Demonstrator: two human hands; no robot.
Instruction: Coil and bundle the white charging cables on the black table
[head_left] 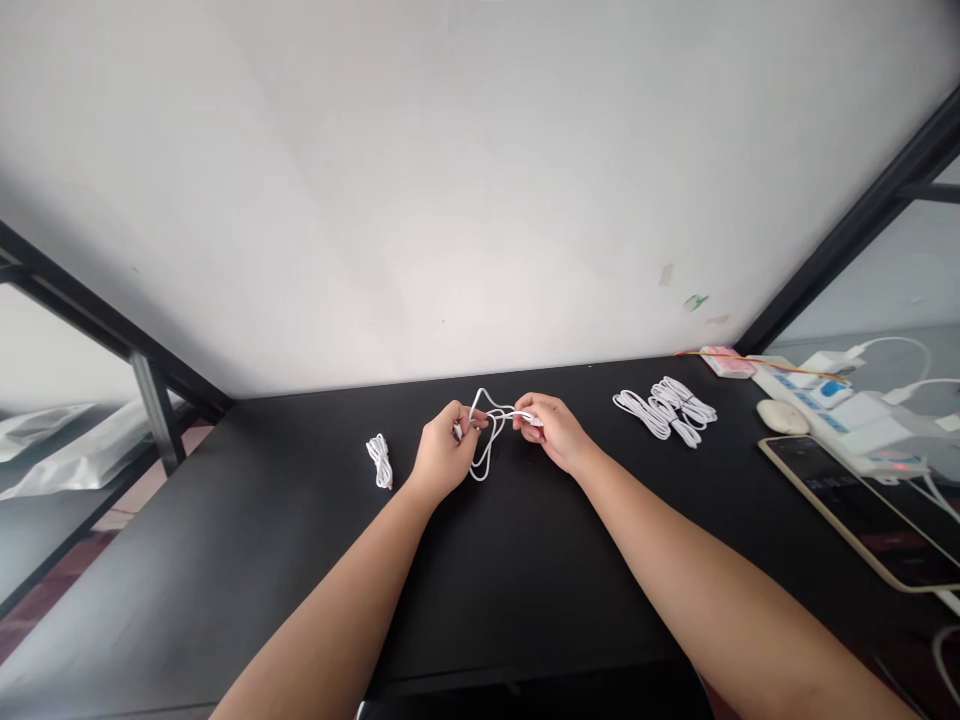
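Observation:
A thin white cable hangs in loose loops between my two hands above the black table. My left hand is closed, pinching one part of the cable near its end. My right hand is closed too, pinching the cable's other part, with a white plug showing at its fingertips. A small coiled white cable lies on the table just left of my left hand. A pile of several bundled white cables lies to the right of my right hand.
At the far right lie a phone with its screen on, a white mouse, a white power strip with plugged chargers and a pink box. A white wall stands behind the table. Black shelf frames flank both sides.

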